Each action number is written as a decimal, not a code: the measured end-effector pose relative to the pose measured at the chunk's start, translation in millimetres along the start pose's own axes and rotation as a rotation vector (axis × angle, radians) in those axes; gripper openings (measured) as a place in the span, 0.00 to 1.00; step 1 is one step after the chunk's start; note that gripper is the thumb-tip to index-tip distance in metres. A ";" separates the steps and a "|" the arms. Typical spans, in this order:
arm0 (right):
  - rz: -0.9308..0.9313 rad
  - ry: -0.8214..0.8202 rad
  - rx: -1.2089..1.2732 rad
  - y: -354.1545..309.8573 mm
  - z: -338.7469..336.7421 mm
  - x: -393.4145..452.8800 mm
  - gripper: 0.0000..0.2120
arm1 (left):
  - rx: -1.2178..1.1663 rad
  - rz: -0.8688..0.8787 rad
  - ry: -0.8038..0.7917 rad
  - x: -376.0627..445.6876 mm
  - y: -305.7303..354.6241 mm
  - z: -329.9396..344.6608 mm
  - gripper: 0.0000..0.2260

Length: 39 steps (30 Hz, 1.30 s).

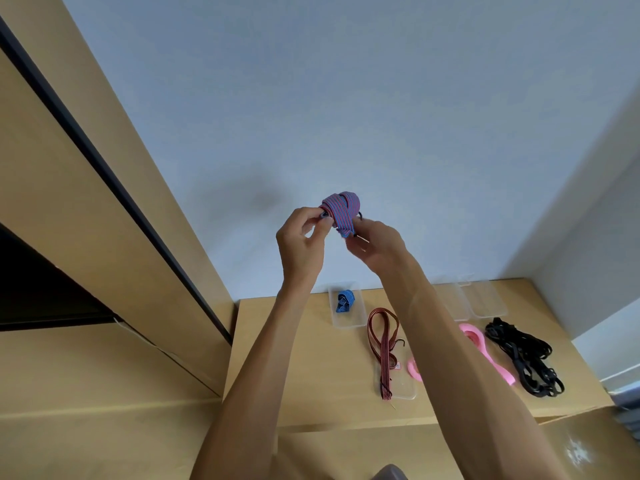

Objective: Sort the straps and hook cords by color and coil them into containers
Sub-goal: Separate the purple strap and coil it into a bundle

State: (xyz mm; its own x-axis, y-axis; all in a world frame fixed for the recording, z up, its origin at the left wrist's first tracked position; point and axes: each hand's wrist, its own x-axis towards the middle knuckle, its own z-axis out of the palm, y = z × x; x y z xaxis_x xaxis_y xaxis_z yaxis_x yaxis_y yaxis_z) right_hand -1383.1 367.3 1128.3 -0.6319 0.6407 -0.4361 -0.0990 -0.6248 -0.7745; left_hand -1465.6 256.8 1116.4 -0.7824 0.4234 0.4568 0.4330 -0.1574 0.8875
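Both forearms rise from the near edge; left hand pinches one end of the red-blue strap coil, right hand has fingers curled round its other side, held up well above the tabletop. Done so far, by my read: blue coil sits in a clear container nr the far edge. Left: dark red strap mid-table, pink strap & black cords toward the right edge. Roughly a quarter through.

I count: striped cords 3 | pink straps 1 | black strap bundles 1 | clear containers 4
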 end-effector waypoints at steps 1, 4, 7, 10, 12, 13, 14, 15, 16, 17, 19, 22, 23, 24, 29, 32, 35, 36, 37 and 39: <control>-0.014 -0.014 -0.013 -2.3 0.8 0.0 0.08 | -0.083 -0.078 -0.047 -0.4 0.3 -1.2 0.03; -0.005 -0.086 -0.020 -7.1 4.5 -0.6 0.09 | -0.263 -0.229 -0.090 -1.8 3.3 -4.0 0.04; 0.125 -0.163 0.030 1.1 9.2 -4.5 0.04 | -0.388 -0.310 0.073 3.0 6.5 -5.6 0.03; 0.184 -0.137 0.145 14.5 11.2 -3.0 0.05 | -0.332 -0.307 0.099 5.1 7.0 -4.9 0.03; 0.107 -0.116 0.091 13.6 13.1 -0.2 0.05 | -0.310 -0.305 0.032 2.4 6.3 -7.3 0.05; 0.042 -0.119 0.001 11.6 15.1 1.5 0.06 | -0.310 -0.316 -0.008 1.6 5.4 -10.3 0.06; -0.017 -0.111 -0.100 9.5 18.1 3.2 0.08 | -0.308 -0.339 -0.048 1.7 4.1 -14.4 0.07; -0.031 -0.092 -0.159 7.8 22.5 3.0 0.09 | -0.299 -0.367 -0.085 2.5 2.9 -19.2 0.08; -0.015 -0.076 -0.174 7.1 27.1 3.0 0.11 | -0.288 -0.388 -0.117 4.6 0.8 -24.6 0.10; -0.002 -0.069 -0.183 7.4 31.9 4.5 0.13 | -0.276 -0.397 -0.148 7.5 -0.8 -30.1 0.12; -0.010 -0.092 -0.245 7.5 40.1 7.4 0.10 | -0.244 -0.390 -0.201 13.8 -4.6 -41.9 0.11; -0.066 -0.228 -0.369 9.7 45.1 9.1 0.11 | -0.216 -0.362 -0.283 22.2 -7.6 -61.4 0.07; -0.086 -0.276 -0.392 11.5 46.5 8.7 0.12 | -0.232 -0.358 -0.308 24.1 -8.2 -67.2 0.07; -0.104 -0.315 -0.399 13.7 48.1 10.0 0.13 | -0.256 -0.359 -0.320 25.8 -9.2 -72.2 0.09; -0.192 -0.244 -0.246 24.7 53.1 14.5 0.06 | -0.206 -0.385 -0.222 26.7 -19.1 -83.4 0.12; -0.306 -0.294 -0.272 27.5 49.9 14.7 0.09 | -0.232 -0.432 -0.256 25.6 -21.9 -87.1 0.04; -0.378 -0.384 -0.305 23.8 45.5 12.8 0.10 | -0.228 -0.459 -0.351 29.2 -22.2 -90.4 0.04; -0.392 -0.406 -0.310 22.8 43.4 12.8 0.10 | -0.207 -0.458 -0.380 31.6 -21.2 -91.7 0.04; -0.401 -0.426 -0.318 21.9 41.2 13.0 0.10 | -0.185 -0.456 -0.403 34.3 -20.1 -92.4 0.05; -0.407 -0.465 -0.347 19.8 36.8 13.0 0.11 | -0.160 -0.458 -0.445 38.8 -17.4 -92.6 0.09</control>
State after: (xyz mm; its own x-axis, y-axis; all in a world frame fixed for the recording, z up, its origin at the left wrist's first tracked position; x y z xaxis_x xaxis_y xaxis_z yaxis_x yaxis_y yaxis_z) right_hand -1421.6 346.9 1124.1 -0.8671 0.4881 0.0996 -0.1952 -0.1490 -0.9694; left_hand -1545.0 193.3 1124.3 -0.5973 0.8020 -0.0077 0.0009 0.0103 0.9999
